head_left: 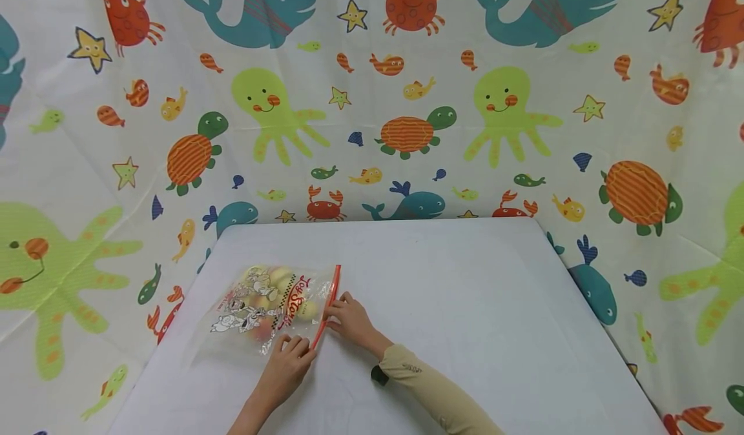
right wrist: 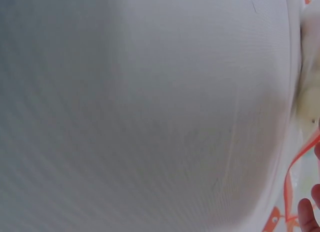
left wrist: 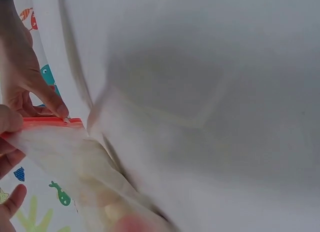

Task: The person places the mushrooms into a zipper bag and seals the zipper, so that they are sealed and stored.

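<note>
A clear plastic zip bag [head_left: 256, 309] printed with cartoon figures and "Toy Story" lettering lies at the left of the white table. Pale yellow and reddish round fruits [head_left: 281, 279] show through it. Its red zip edge [head_left: 335, 280] faces right. The left hand [head_left: 286, 367] pinches the near end of this edge. Farther along, the right hand [head_left: 351, 319] grips the same edge; in the left wrist view its thumb [left wrist: 61, 110] presses at a small pale piece on the red strip. Fingers [right wrist: 306, 217] show beside the strip in the right wrist view.
White cloth covers the table [head_left: 465, 306]. Behind and on both sides hangs a curtain [head_left: 360, 106] printed with sea animals. A small dark object [head_left: 380, 375] sits at the right wrist, by the beige sleeve [head_left: 433, 386].
</note>
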{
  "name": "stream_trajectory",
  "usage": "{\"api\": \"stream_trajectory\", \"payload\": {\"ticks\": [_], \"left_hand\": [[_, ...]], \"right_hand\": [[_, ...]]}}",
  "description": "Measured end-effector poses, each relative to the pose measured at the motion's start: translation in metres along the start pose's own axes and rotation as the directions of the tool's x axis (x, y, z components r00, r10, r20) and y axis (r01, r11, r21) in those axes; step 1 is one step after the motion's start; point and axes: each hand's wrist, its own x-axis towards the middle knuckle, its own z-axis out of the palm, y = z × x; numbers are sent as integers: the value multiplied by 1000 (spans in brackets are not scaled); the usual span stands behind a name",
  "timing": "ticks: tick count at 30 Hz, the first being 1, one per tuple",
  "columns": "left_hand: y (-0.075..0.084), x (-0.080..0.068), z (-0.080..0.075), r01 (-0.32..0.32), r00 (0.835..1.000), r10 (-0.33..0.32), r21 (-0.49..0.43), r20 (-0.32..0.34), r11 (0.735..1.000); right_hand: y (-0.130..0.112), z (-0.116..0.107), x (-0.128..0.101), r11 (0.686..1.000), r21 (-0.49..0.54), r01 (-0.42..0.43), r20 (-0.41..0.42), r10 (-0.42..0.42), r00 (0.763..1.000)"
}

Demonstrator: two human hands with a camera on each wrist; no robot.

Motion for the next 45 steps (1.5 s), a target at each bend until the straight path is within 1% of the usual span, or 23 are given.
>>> {"api": "stream_trajectory", "payload": {"ticks": [5, 7, 10, 14, 17, 22, 28, 31, 38, 45], "left_hand": [[1, -1, -3, 14, 999, -13, -15, 41, 1000], [2, -1, -4, 17, 999, -15, -23, 45, 1000], [1, -3, -4, 10, 1000, -9, -26, 21, 1000], [2, -4, -2, 3, 1000, -4, -25, -27, 1000], [3, -3, -3, 5, 999, -6, -14, -47, 1000], [3, -2, -5, -2, 998, 2, 6, -56, 1000], [-3, 2, -8, -6, 997, 8, 27, -73, 1000], [-6, 3, -10, -7, 998, 9, 26, -60, 1000], [-11, 5, -17, -1, 1000, 0, 29, 15, 1000], [-12, 6, -20, 8, 1000, -9, 25, 19, 1000]], "right_hand": [[0, -3, 1, 1000, 10, -10, 7, 10, 1000], [0, -3, 1, 1000, 11, -12, 6, 12, 1000], [1, -2, 0, 1000, 12, -23, 9, 23, 1000], [3, 0, 0, 999, 9, -32, 4, 32, 999], [4, 2, -1, 999, -6, -36, -5, 36, 999], [5, 3, 0, 999, -17, -48, -18, 48, 999], [9, 3, 2, 998, -41, -54, -13, 54, 998], [11, 2, 3, 997, -66, -49, -23, 47, 999], [15, 1, 7, 996, -64, -59, -45, 56, 997], [17, 0, 10, 992, -102, -71, -57, 65, 996]]}}
